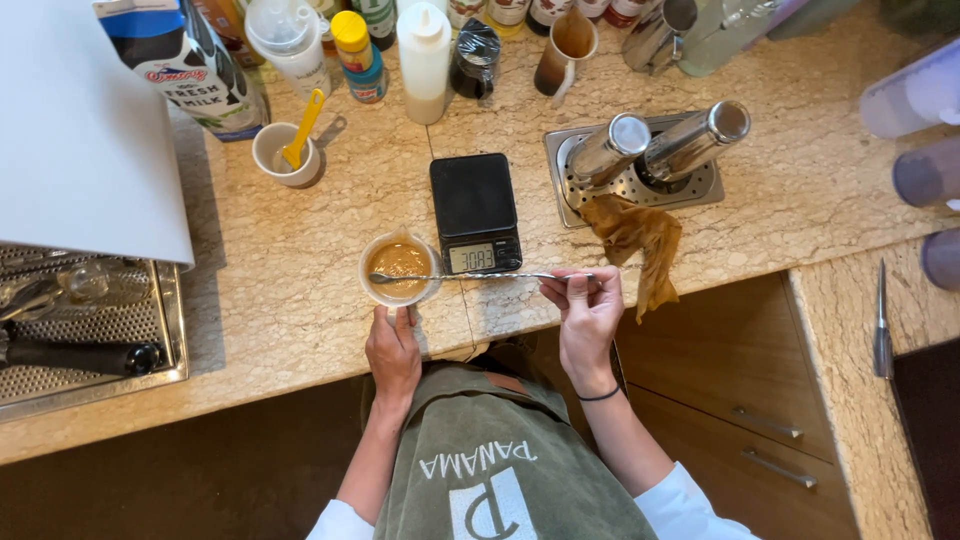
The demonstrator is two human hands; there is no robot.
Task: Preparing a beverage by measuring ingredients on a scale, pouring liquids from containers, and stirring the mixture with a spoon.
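Note:
My left hand (393, 350) grips the near side of a small white cup (371, 281) of light brown liquid that stands on the stone counter (300, 300). My right hand (588, 310) pinches the end of a long thin metal spoon (470, 277) held level, its bowl lying over the cup's liquid. The spoon's handle crosses the front of a small black digital scale (474, 200) just right of the cup.
A brown stained cloth (635, 235) hangs over the counter edge by a metal drain tray (700, 185) holding two steel pitchers. At the back stand a milk carton (185, 60), squeeze bottles and a cup with a yellow spoon (290, 155). A drip grate (90, 330) lies left. A knife (882, 330) lies right.

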